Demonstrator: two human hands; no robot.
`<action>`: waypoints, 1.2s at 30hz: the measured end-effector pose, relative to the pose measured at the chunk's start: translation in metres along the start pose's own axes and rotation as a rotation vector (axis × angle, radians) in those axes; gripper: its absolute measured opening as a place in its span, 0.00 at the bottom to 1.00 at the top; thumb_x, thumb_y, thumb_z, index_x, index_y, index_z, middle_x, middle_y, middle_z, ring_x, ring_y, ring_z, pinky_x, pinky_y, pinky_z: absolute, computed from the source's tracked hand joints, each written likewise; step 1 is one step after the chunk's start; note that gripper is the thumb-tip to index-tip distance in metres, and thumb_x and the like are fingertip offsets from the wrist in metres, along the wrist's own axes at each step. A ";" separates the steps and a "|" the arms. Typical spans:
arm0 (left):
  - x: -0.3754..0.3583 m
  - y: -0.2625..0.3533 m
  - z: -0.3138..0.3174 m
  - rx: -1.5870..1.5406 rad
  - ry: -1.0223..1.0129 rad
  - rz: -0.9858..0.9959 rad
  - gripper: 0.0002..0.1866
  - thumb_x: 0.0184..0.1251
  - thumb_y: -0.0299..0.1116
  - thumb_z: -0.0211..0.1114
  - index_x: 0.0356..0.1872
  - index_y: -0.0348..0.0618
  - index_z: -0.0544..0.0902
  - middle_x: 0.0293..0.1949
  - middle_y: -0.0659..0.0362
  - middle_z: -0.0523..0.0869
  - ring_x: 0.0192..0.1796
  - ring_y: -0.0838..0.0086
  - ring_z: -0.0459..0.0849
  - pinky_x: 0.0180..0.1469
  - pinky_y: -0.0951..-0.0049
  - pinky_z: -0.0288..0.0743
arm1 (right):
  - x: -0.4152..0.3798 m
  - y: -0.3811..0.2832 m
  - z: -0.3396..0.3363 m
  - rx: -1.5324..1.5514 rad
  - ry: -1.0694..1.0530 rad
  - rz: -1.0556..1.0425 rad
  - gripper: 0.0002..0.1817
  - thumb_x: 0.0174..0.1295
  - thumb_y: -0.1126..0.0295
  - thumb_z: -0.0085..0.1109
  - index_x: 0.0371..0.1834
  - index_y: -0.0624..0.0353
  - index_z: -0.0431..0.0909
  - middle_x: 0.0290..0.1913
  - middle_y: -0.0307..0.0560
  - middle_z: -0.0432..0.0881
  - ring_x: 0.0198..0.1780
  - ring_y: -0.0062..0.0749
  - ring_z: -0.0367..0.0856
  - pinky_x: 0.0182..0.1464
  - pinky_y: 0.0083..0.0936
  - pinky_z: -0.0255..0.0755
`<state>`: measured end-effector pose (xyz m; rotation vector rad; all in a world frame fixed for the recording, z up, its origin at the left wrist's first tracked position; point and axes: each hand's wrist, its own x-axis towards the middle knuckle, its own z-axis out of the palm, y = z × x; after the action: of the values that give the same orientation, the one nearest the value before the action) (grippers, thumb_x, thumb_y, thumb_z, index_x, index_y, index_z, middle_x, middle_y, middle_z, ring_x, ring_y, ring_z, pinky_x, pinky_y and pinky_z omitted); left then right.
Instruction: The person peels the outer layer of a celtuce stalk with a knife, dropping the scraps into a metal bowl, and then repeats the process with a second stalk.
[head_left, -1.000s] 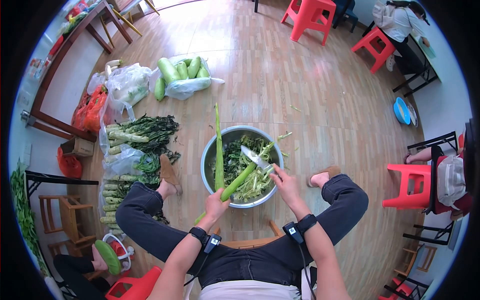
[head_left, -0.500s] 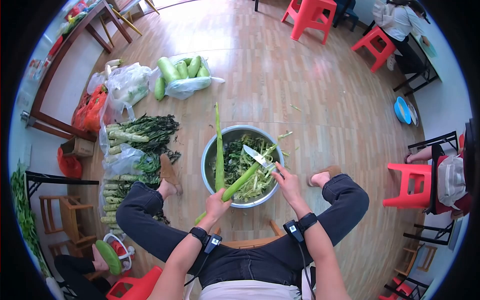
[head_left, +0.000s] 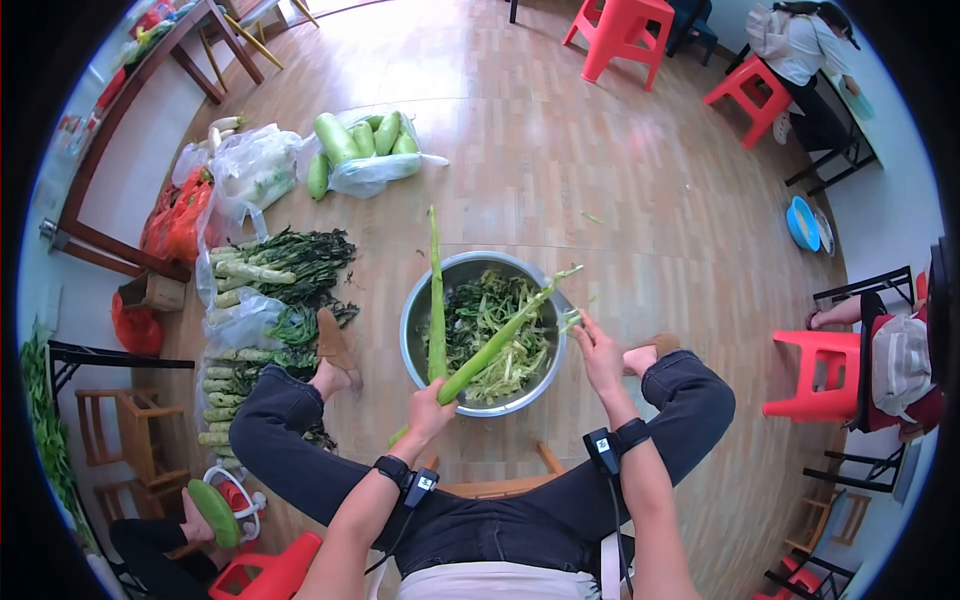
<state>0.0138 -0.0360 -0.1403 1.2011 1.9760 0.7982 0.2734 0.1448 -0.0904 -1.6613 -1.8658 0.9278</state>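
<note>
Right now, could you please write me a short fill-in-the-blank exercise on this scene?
The left hand grips ____ long green stems above the metal bowl.
The pile of leafy stalks lies on the person's ____ side of the bowl.
The plastic basin near the right-hand wall is ____ in color.
The plastic bag of green gourds rests on the ____.

Missing words: two; left; blue; floor.

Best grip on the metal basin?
I'd take the metal basin by its rim, at the left and right sides, both hands from above: it's round, wide and open-topped, and both those edges look free. The green stalks in the left hand cross the near-left rim, so avoid that part.
</note>
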 end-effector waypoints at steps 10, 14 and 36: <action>0.000 0.007 0.002 0.005 0.091 0.077 0.11 0.53 0.33 0.66 0.36 0.41 0.76 0.26 0.47 0.81 0.31 0.53 0.82 0.31 0.61 0.73 | -0.014 -0.019 0.014 0.503 -0.051 0.266 0.22 0.63 0.59 0.56 0.61 0.49 0.71 0.17 0.35 0.71 0.20 0.17 0.66 0.24 0.21 0.63; 0.001 0.016 -0.001 0.070 0.158 0.035 0.13 0.55 0.37 0.67 0.35 0.41 0.77 0.27 0.48 0.81 0.31 0.55 0.82 0.31 0.62 0.73 | -0.019 -0.033 0.008 0.289 -0.059 0.062 0.23 0.63 0.57 0.56 0.61 0.47 0.71 0.16 0.37 0.70 0.19 0.19 0.67 0.24 0.22 0.65; -0.001 0.019 -0.004 0.054 0.169 0.107 0.14 0.52 0.41 0.69 0.36 0.46 0.80 0.25 0.51 0.82 0.30 0.57 0.82 0.32 0.63 0.74 | -0.041 -0.042 0.044 0.153 -0.127 -0.162 0.23 0.60 0.55 0.58 0.59 0.43 0.72 0.22 0.53 0.79 0.24 0.45 0.79 0.27 0.34 0.70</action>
<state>0.0200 -0.0299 -0.1231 1.3185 2.0945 0.9324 0.2195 0.0954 -0.0847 -1.3679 -1.9266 1.0994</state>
